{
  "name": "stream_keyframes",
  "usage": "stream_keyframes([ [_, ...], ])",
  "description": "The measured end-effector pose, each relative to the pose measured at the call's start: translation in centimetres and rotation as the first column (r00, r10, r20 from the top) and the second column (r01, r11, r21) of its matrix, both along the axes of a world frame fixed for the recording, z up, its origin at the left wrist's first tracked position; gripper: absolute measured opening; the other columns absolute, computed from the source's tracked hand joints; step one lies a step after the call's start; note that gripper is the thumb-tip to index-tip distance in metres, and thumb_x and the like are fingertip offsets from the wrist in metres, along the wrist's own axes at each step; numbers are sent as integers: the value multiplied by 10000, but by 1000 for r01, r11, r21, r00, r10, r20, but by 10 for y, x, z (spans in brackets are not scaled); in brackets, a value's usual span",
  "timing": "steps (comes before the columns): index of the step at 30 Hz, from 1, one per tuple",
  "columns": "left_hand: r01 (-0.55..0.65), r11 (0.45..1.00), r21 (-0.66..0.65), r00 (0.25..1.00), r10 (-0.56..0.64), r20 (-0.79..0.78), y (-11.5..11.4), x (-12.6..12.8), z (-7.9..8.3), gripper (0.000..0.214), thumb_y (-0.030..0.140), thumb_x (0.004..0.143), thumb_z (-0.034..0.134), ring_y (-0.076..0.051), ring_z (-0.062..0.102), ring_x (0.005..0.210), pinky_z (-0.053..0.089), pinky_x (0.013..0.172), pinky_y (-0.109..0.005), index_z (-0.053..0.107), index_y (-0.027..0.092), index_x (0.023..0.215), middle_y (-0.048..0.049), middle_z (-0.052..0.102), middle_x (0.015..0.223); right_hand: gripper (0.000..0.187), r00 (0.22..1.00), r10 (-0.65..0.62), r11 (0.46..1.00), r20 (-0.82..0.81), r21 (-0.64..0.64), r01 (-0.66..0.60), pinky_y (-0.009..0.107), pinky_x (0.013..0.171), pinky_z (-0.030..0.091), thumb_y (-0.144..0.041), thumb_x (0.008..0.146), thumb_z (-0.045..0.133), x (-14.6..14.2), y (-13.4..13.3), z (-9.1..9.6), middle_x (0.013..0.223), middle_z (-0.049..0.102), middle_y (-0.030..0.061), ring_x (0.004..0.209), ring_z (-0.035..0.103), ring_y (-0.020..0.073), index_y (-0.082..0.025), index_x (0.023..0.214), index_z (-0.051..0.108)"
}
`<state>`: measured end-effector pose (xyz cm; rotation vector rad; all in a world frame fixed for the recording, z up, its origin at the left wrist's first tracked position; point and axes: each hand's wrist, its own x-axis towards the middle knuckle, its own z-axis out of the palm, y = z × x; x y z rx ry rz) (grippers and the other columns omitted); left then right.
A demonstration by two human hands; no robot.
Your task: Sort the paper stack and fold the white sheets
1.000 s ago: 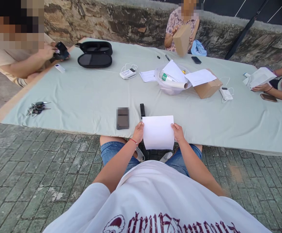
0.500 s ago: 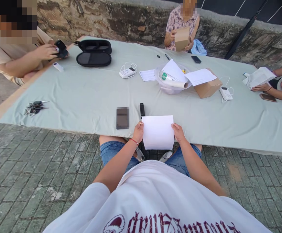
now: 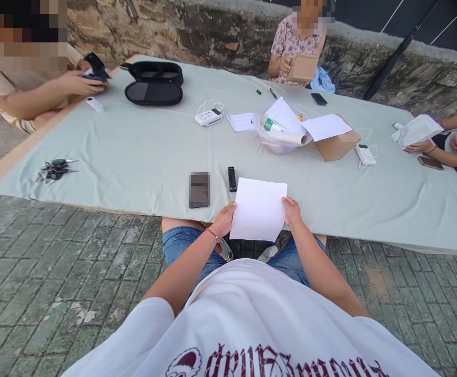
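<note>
A blank white sheet of paper is held over the table's near edge, between my two hands. My left hand pinches its left side, and my right hand grips its right side near the upper corner. The fingers behind the paper are hidden. Just beyond the sheet's top left corner lies a small black stapler-like object. To its left is a dark, blurred rectangular item lying flat.
On the cloth-covered table are keys, a black open case, power banks, a plastic bowl holding papers and a roll, and a cardboard box. People sit at left, far side and right, each handling something.
The paper has tilted slightly clockwise and its top has shifted up and right. My left hand has moved down its left side. The person opposite has turned the cardboard piece.
</note>
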<state>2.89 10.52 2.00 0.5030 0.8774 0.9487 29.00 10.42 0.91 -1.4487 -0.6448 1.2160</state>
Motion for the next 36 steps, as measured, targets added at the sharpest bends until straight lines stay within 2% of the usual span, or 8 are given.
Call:
stream_keyframes([
  [4,152,981,-121,987,-145,66,-31,-13,-3,397,465,792,683,-253,647,1003,506,879,-392,657,146,1026,-133,701,1070,289,1000,-14,999,-12,-29,14,315,615,499,-457,657,690,3,-2,-1,698,672,11,634,608,181,-197,757,614],
  [8,256,951,-173,967,-248,65,-64,-25,-13,426,371,746,756,-258,664,996,512,876,-400,650,164,1102,-131,704,1102,241,999,-38,998,-20,-60,37,318,624,516,-407,660,683,2,-4,-5,720,681,14,638,615,175,-196,753,611],
  [13,183,961,-207,981,-191,-17,-87,-26,-20,458,396,722,769,-264,674,974,521,854,-399,655,161,1099,-120,720,1065,179,998,-59,994,-23,-90,57,313,623,529,-357,685,662,-2,1,-10,721,685,23,650,628,178,-194,734,609],
  [20,7,991,-137,994,-22,-106,-82,-12,-20,534,443,687,763,-277,650,1039,482,929,-406,629,122,1092,-120,725,1033,196,999,22,978,-36,-205,-29,286,571,536,-351,759,654,-1,-1,7,771,708,58,646,650,172,-168,828,642],
  [24,-41,991,-129,994,27,-110,-78,-5,-20,521,440,699,742,-269,634,1070,471,950,-403,602,130,1094,-115,714,1064,236,983,176,939,-56,-292,-184,259,575,540,-360,782,659,-1,-29,25,801,714,69,651,655,152,-154,897,656],
  [27,-49,988,-144,994,34,-104,-78,0,-18,446,405,743,704,-264,627,1083,480,946,-400,589,153,1092,-105,705,1086,218,977,209,926,-36,-313,-210,258,630,556,-366,785,660,-2,-65,31,818,716,53,700,669,153,-169,879,659],
  [32,-30,979,-203,996,12,-87,-81,6,-15,298,334,816,625,-254,634,1074,511,915,-387,589,185,1073,-100,691,1111,251,963,258,894,-74,-361,-267,300,626,581,-421,780,662,-1,-122,20,810,712,41,721,682,185,-182,857,664],
  [36,36,961,-275,991,-70,-114,-81,5,-10,283,333,842,605,-246,650,1038,543,862,-397,579,198,1089,-99,674,1143,231,982,183,910,-53,-369,-190,288,571,573,-387,775,658,2,-142,7,826,717,54,704,697,202,-185,886,668],
])
